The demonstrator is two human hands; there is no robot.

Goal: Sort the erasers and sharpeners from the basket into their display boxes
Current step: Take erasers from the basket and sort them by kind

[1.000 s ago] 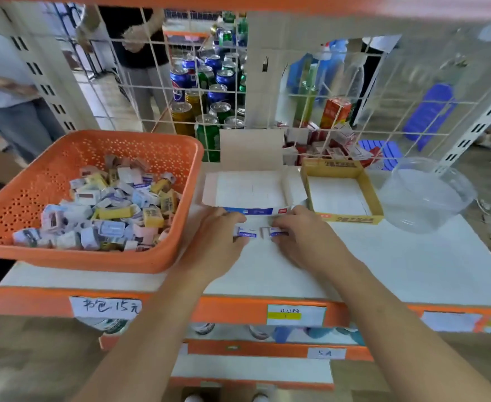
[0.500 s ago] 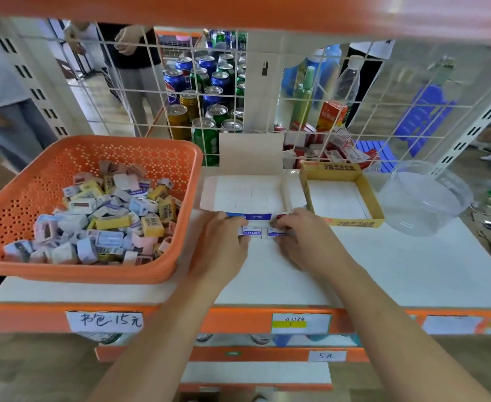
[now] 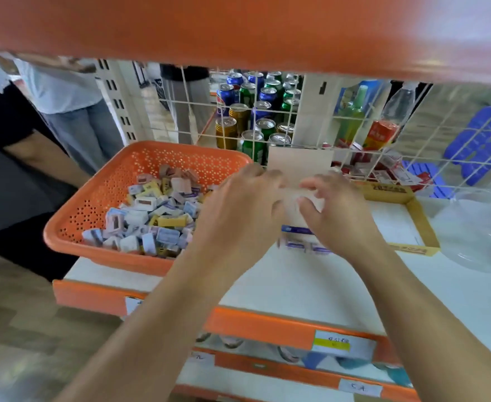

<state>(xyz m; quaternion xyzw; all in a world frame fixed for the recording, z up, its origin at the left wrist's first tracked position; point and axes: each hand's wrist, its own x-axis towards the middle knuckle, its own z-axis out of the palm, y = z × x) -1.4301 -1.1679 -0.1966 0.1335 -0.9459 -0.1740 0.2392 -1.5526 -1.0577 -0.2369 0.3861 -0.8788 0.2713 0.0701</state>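
Small retail shop, seen at shelf level: orange-edged metal shelving [image 3: 267,323] w/ paper price tags [image 3: 338,343] stuck along the front rails, incl. the tier below. A wire grid back panel [image 3: 329,117] divides it from the next aisle, where drink cans [image 3: 250,111] stand in rows beside bottles [image 3: 351,117] & red cartons [image 3: 380,134]. On the white shelf, an orange basket [image 3: 73,245] heaped w/ small wrapped erasers & sharpeners [image 3: 151,216] sits near a yellow display box [image 3: 421,224]. Other people [image 3: 73,105] stand in the aisle beyond, at left
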